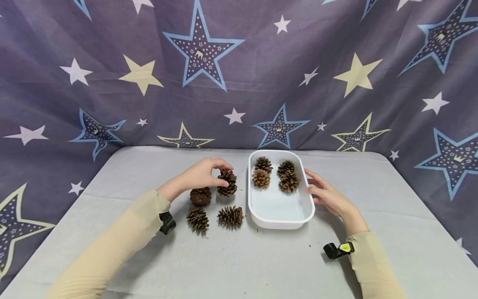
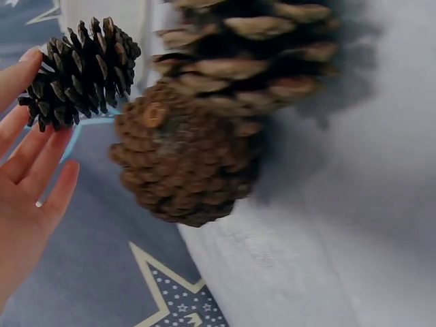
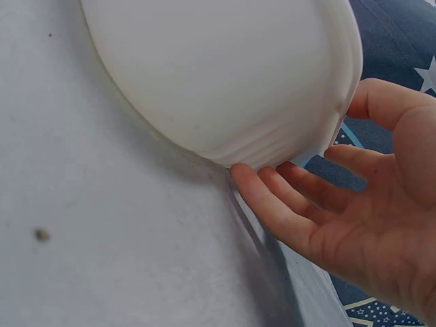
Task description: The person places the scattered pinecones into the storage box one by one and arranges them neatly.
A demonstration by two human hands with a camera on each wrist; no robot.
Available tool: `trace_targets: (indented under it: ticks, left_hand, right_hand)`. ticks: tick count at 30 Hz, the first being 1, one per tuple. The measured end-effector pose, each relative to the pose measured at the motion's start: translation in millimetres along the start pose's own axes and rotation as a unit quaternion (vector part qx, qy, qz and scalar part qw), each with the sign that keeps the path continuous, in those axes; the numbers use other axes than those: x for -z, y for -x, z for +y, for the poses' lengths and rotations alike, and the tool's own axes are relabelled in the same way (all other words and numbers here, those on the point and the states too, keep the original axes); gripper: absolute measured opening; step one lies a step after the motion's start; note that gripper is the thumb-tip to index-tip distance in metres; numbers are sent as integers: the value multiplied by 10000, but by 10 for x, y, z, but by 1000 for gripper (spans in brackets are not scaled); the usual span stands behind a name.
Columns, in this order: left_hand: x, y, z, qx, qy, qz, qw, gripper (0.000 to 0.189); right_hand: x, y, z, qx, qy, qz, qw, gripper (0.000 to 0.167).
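My left hand (image 1: 199,173) pinches a dark brown pine cone (image 1: 228,185) between thumb and fingers, left of a white plastic tub (image 1: 281,224). In the left wrist view, that pine cone (image 2: 85,75) stands on its side within the fingers. My right hand (image 1: 330,198) touches the tub's right side, its fingers spread and nearly straight. Seen from the right wrist, the fingertips (image 3: 244,174) rest against the outer wall and the thumb is up at the rim. Inside the tub, several pine cones (image 1: 289,182) sit in two pairs toward the far end.
Three more pine cones lie on the grey cloth left of the tub: one by my left wrist (image 1: 201,196), one nearer me (image 1: 198,220) and one close to the tub (image 1: 230,217). A star-patterned curtain (image 1: 201,104) hangs behind the table. Small crumbs dot the cloth.
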State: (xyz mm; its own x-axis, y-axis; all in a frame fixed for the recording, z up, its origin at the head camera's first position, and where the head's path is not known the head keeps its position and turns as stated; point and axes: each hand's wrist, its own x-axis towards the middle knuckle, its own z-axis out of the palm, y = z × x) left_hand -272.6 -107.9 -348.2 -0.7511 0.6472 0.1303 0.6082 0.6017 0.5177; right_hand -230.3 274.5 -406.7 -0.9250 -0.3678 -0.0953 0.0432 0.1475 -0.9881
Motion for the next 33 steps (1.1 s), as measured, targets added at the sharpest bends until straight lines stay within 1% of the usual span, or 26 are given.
trace_targets:
  ticks: [5, 10, 16, 23, 26, 33]
  left_hand:
    - [64, -44, 61, -99, 1, 292, 9995, 49]
    - [78, -95, 153, -54, 114, 410, 9991, 49]
    - [71, -214, 270, -263, 395, 534, 9974, 47]
    - [-38, -363, 416, -383, 545, 550, 9963, 46]
    - [-100, -429, 468, -433, 602, 494, 9960, 47]
    - [-249, -569, 560, -560, 558, 378, 9962, 48]
  right_hand:
    - [8, -2, 6, 7, -22, 21, 10000, 69]
    - [14, -7, 26, -52, 64, 25, 10000, 70]
    - [18, -4, 36, -26, 40, 44, 10000, 70]
    - [22, -14, 56, -10, 31, 31, 10000, 70]
    - [16, -15, 52, -36, 35, 32, 10000, 69]
    - [4, -18, 33, -11, -20, 22, 10000, 69]
